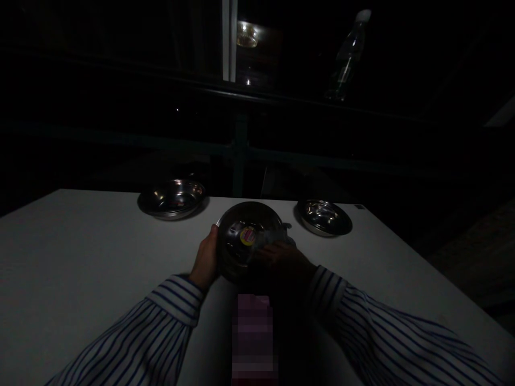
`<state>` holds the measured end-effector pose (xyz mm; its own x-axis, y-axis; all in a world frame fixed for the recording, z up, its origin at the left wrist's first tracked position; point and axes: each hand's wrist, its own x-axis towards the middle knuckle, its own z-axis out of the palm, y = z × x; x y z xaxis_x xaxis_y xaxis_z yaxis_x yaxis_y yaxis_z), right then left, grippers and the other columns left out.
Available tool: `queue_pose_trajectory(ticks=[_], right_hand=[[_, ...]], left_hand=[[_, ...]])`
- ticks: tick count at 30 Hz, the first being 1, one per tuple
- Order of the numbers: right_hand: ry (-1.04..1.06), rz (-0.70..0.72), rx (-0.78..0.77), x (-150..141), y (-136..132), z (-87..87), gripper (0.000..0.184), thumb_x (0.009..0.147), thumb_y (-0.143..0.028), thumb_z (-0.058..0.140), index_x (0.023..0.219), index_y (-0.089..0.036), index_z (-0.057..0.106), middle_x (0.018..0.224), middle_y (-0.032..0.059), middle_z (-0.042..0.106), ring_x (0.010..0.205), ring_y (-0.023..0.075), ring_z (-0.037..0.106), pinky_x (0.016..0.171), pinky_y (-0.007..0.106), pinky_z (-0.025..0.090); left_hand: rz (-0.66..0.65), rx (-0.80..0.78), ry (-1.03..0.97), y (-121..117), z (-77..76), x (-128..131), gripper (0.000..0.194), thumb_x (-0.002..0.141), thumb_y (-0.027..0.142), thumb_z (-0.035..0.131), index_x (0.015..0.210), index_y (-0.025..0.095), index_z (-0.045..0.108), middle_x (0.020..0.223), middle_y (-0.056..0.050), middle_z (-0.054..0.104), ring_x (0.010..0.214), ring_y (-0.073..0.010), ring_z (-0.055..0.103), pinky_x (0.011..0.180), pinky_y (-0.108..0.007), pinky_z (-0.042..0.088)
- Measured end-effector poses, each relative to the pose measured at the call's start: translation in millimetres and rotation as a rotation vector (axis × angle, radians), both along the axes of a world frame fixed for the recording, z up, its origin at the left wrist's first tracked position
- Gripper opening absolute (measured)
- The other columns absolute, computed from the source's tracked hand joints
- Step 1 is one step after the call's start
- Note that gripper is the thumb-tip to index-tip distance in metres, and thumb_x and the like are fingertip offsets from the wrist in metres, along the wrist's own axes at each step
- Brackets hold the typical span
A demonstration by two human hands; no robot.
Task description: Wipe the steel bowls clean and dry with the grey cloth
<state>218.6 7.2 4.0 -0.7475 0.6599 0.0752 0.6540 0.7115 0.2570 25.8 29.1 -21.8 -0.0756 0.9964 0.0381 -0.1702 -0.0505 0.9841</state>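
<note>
In the head view, a round, shiny, silver-coloured metal bowl (233,252) is tilted toward the camera above the near-middle of a flat white bench (100,241); a round yellow-and-pink sticker (248,236) sits near its centre. The left hand (206,258) has its grip closed on the rim at this bowl's left. The right hand (285,260) lies over the bowl's lower right, beside a thin greyish thing (276,236) too dark to identify; whether its grip is clenched or loose cannot be told. Beyond the bowl to the left stands a wide silver-coloured metal basin (172,199); beyond it to the right, a smaller silver-coloured metal dish (325,219), both on the bench. Farther beyond the bowl, to the right, is a clear plastic bottle (349,59) with a white cap.
</note>
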Motion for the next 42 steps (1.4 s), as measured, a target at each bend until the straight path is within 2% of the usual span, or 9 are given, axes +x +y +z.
queue_pose_trajectory(ticks=[6, 13, 17, 23, 28, 32, 35, 38, 42], right_hand=[[0.044, -0.089, 0.076, -4.3, 22.8, 16.7, 0.038, 0.089, -0.017, 0.038, 0.121, -0.001, 0.049, 0.126, 0.0188, 0.05, 0.117, 0.0272, 0.046, 0.096, 0.042, 0.035], [0.03, -0.031, -0.013, 3.5, 3.8, 2.1, 0.025, 0.085, -0.018, 0.047, 0.103, -0.009, 0.062, 0.107, 0.0135, 0.064, 0.095, 0.0215, 0.058, 0.083, 0.036, 0.044], [0.058, -0.029, -0.024, 5.3, -2.4, -3.2, 0.029, 0.086, -0.021, 0.047, 0.109, -0.01, 0.059, 0.114, 0.0118, 0.061, 0.101, 0.0215, 0.056, 0.086, 0.035, 0.043], [0.152, -0.104, 0.051, -10.7, 21.5, 9.1, 0.041, 0.087, -0.019, 0.042, 0.122, -0.001, 0.048, 0.126, 0.0185, 0.051, 0.116, 0.0285, 0.046, 0.096, 0.043, 0.037], [0.181, 0.016, 0.044, -38.3, 32.5, 11.1, 0.044, 0.088, -0.027, 0.042, 0.128, -0.008, 0.043, 0.131, 0.0111, 0.047, 0.121, 0.0239, 0.041, 0.098, 0.038, 0.037], [0.195, 0.148, 0.018, -43.6, 31.7, 7.9, 0.04, 0.087, -0.024, 0.043, 0.124, -0.009, 0.047, 0.13, 0.0105, 0.049, 0.119, 0.0223, 0.043, 0.098, 0.037, 0.037], [0.183, 0.06, 0.017, -33.9, 32.9, 9.9, 0.042, 0.088, -0.025, 0.041, 0.127, -0.009, 0.043, 0.132, 0.0104, 0.046, 0.121, 0.0225, 0.04, 0.097, 0.038, 0.039], [0.176, -0.083, 0.021, -19.5, 30.2, 12.4, 0.041, 0.088, -0.019, 0.039, 0.126, -0.005, 0.043, 0.129, 0.0152, 0.048, 0.119, 0.0253, 0.042, 0.09, 0.039, 0.044], [0.168, -0.14, -0.013, -4.6, 13.5, 8.2, 0.031, 0.084, -0.016, 0.046, 0.111, -0.004, 0.056, 0.109, 0.0167, 0.061, 0.099, 0.0252, 0.056, 0.077, 0.037, 0.05]], left_hand=[[0.027, -0.03, 0.006, -1.2, 5.4, 0.3, 0.063, 0.072, 0.066, 0.043, 0.096, 0.012, 0.067, 0.087, -0.009, 0.072, 0.091, -0.0256, 0.062, 0.083, -0.036, 0.045], [0.008, -0.042, -0.012, -0.9, 3.6, -0.5, 0.066, 0.071, 0.067, 0.043, 0.096, 0.011, 0.066, 0.086, -0.01, 0.072, 0.087, -0.0264, 0.063, 0.083, -0.038, 0.045], [-0.005, -0.013, -0.018, -1.6, 3.8, 0.1, 0.064, 0.072, 0.066, 0.043, 0.097, 0.012, 0.066, 0.088, -0.009, 0.072, 0.089, -0.0258, 0.063, 0.085, -0.037, 0.044], [0.011, -0.039, 0.008, 0.2, 2.3, 0.7, 0.064, 0.072, 0.066, 0.044, 0.098, 0.011, 0.066, 0.088, -0.01, 0.072, 0.091, -0.0261, 0.062, 0.087, -0.038, 0.043], [-0.012, 0.005, -0.043, 3.0, -2.5, -1.5, 0.061, 0.075, 0.062, 0.044, 0.102, 0.011, 0.064, 0.096, -0.011, 0.07, 0.102, -0.0262, 0.059, 0.093, -0.038, 0.04], [-0.036, 0.026, -0.055, 2.5, -2.0, -1.4, 0.062, 0.074, 0.063, 0.044, 0.101, 0.011, 0.065, 0.1, -0.012, 0.069, 0.102, -0.0267, 0.059, 0.092, -0.038, 0.041], [-0.011, 0.042, -0.03, 1.1, 0.6, 0.0, 0.064, 0.073, 0.063, 0.045, 0.104, 0.01, 0.064, 0.101, -0.011, 0.069, 0.102, -0.0265, 0.058, 0.094, -0.037, 0.04], [0.003, 0.003, -0.002, 0.0, 1.8, 0.2, 0.066, 0.073, 0.065, 0.043, 0.102, 0.01, 0.065, 0.096, -0.011, 0.07, 0.095, -0.0273, 0.062, 0.088, -0.038, 0.043], [0.025, -0.014, 0.018, 0.6, -0.6, -1.2, 0.066, 0.072, 0.067, 0.043, 0.099, 0.011, 0.066, 0.093, -0.011, 0.071, 0.092, -0.0271, 0.062, 0.083, -0.038, 0.045]])
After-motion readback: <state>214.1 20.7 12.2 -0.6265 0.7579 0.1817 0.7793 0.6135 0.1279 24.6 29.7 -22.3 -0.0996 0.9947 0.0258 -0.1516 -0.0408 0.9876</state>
